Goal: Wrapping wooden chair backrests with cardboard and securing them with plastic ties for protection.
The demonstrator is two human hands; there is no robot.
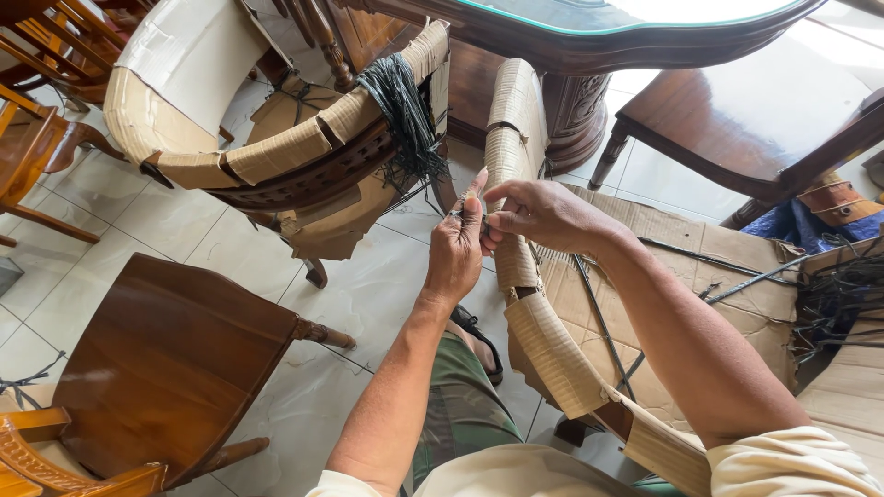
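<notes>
Tiled floor below, both hands pinch a black strap over cardboard-wrapped chair.

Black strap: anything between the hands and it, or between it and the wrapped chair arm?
Nothing visible. The left hand and right hand already pinch the black strap directly, right beside the cardboard-wrapped chair arm. The gap between strap and wrapping looks open.

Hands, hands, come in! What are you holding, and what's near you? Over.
Left hand and right hand together, pinching a thin dark strap. Strap runs down over the cardboard-wrapped chair. Bundle of dark straps hangs on the next wrapped chair.
</notes>
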